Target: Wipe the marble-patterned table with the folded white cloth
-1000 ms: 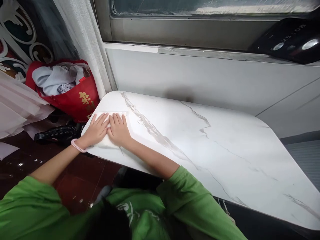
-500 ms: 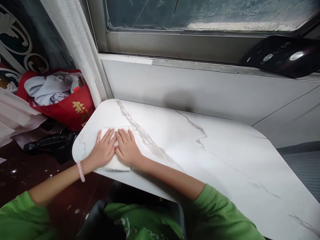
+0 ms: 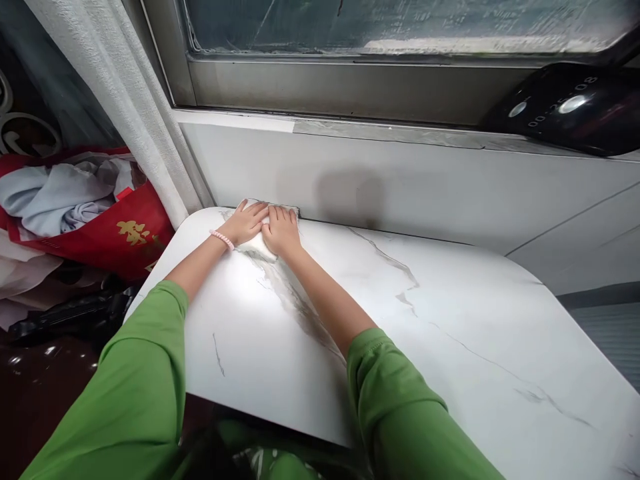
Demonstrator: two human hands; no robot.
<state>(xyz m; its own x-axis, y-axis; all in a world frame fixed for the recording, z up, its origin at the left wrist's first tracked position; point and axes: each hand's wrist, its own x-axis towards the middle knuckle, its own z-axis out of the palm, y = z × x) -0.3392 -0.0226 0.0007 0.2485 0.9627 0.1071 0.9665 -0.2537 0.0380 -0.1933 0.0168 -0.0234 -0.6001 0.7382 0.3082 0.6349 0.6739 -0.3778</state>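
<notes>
A folded white cloth (image 3: pixel 259 249) lies on the white marble-patterned table (image 3: pixel 425 320) at its far edge, against the wall. My left hand (image 3: pixel 246 223) rests flat on the cloth's left part, fingers stretched forward; a pink beaded bracelet circles that wrist. Beside it, my right hand (image 3: pixel 281 231) presses flat on the right part, its fingertips close to the wall. Both hands are open and almost touch each other. Much of the cloth is hidden beneath them.
Left of the table stands a red bag (image 3: pixel 107 237) stuffed with pale fabric, next to a white curtain (image 3: pixel 117 87). Behind the table are a white wall (image 3: pixel 425 183) and a metal window frame (image 3: pixel 320 87). A black device with a digital display (image 3: pixel 575 110) sits on the sill at right.
Both hands have moved with the cloth from the table's near left side forward to the far edge by the wall. The camera view has shifted slightly to the right.
</notes>
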